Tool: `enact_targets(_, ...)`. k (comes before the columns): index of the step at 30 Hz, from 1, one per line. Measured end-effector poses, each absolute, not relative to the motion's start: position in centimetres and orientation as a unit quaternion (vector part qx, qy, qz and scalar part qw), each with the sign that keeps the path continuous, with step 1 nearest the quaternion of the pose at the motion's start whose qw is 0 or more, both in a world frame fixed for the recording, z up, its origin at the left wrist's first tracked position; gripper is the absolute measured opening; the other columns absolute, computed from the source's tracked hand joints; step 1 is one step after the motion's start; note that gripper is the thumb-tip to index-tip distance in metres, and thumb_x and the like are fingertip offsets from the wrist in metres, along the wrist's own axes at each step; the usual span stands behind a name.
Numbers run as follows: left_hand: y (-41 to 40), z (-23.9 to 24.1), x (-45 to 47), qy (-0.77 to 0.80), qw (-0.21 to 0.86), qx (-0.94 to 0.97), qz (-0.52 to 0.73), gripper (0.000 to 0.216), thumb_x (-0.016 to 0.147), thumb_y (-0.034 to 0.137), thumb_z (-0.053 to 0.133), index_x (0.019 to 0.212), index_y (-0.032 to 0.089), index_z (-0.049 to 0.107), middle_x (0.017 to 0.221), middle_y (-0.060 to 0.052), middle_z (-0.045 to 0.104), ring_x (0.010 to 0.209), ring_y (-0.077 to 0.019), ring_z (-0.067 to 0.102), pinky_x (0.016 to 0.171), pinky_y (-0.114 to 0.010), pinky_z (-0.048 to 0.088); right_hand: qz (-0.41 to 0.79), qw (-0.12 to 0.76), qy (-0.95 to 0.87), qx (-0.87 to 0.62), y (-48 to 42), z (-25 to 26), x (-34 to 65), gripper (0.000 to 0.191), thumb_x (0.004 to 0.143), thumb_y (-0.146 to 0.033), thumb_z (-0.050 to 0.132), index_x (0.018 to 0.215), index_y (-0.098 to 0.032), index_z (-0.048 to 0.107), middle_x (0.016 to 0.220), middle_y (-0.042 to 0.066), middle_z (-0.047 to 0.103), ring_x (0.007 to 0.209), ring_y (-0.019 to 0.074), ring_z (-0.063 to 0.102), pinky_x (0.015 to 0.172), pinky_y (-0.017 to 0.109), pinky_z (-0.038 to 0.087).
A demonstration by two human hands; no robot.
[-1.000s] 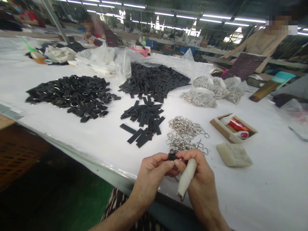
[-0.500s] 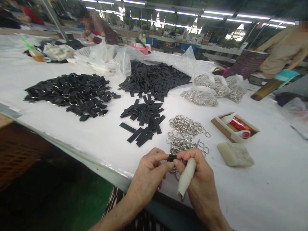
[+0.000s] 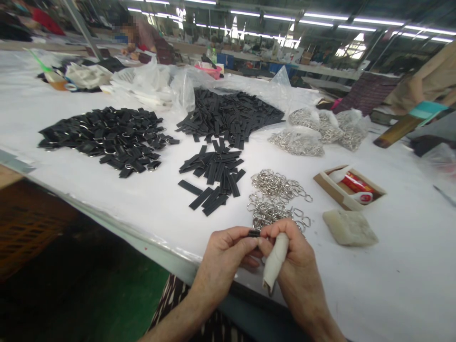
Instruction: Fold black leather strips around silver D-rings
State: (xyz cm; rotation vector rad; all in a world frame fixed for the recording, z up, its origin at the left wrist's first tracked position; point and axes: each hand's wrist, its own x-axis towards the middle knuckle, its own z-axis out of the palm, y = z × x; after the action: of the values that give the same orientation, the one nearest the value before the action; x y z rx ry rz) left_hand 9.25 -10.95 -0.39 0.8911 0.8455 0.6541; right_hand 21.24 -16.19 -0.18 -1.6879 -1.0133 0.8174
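Just over the table's near edge, my left hand [image 3: 224, 256] pinches one end of a small black strip [image 3: 254, 233] between thumb and index finger. The other end of the strip is in the closed fingertips of my right hand [image 3: 299, 266]. A handle-like piece wrapped in pale material [image 3: 276, 261] is also held in my right hand, sticking out toward me; its working end is hidden. Directly beyond my fingers lies a heap of loose metal rings [image 3: 274, 204]. Flat black strips [image 3: 217, 173] are scattered to the left of the rings.
Black strips fitted with rings [image 3: 107, 137] are piled at left. A larger strip pile [image 3: 231, 114] lies behind. Bagged rings [image 3: 297, 141], a small box with tubes [image 3: 329, 186] and a pale waxy block [image 3: 350, 228] stand at right. Other people work beyond the table.
The black strip between my fingertips now looks narrower, and my left fingers have shifted slightly. At the far right, a co-worker's arm has come lower, near the turquoise-topped object.
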Motion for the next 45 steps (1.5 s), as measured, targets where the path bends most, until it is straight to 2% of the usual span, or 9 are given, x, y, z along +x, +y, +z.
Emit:
enact_targets(5,-11.03,-0.61,9.3,0.398,0.774,0.379,0.314,0.013,0.074,0.025,0.067,0.077,0.013,0.071,0.065,-0.003,0.069,0.063,-0.0157,0.064,0.067,-0.027,0.053,0.336,0.511,-0.406,-0.679,-16.08,0.04,20.98,0.011,0.08,-0.029,0.058,0.076,-0.021,0.051,0.069,-0.002,0.059,0.06,0.0136,0.055,0.052,0.022,0.045)
enact_targets(11,-11.09,-0.79,9.43,0.396,0.78,0.37,0.313,0.014,0.074,0.026,0.068,0.075,0.012,0.07,0.064,-0.004,0.069,0.062,-0.0157,0.065,0.067,-0.027,0.053,0.329,0.503,-0.412,-0.684,-16.11,-0.16,21.0,0.011,0.081,-0.03,0.058,0.075,-0.021,0.052,0.066,-0.003,0.058,0.055,0.0127,0.052,0.048,0.021,0.043)
enact_targets(24,-11.21,-0.52,9.25,0.383,0.786,0.382,0.3,0.015,0.075,0.028,0.066,0.073,0.014,0.067,0.068,-0.003,0.069,0.064,-0.0176,0.066,0.071,-0.03,0.053,0.307,0.478,-0.422,-0.706,-16.05,-0.6,21.2,0.012,0.083,-0.03,0.056,0.077,-0.022,0.051,0.068,-0.003,0.058,0.06,0.0133,0.052,0.051,0.021,0.042)
enact_targets(45,-11.26,-0.2,9.36,0.391,0.782,0.382,0.299,0.017,0.076,0.029,0.065,0.068,0.014,0.065,0.067,-0.002,0.068,0.063,-0.0161,0.065,0.066,-0.026,0.052,0.296,0.49,-0.435,-0.695,-16.32,-0.83,20.98,0.014,0.084,-0.03,0.056,0.074,-0.021,0.051,0.069,-0.001,0.059,0.063,0.0152,0.054,0.052,0.024,0.041)
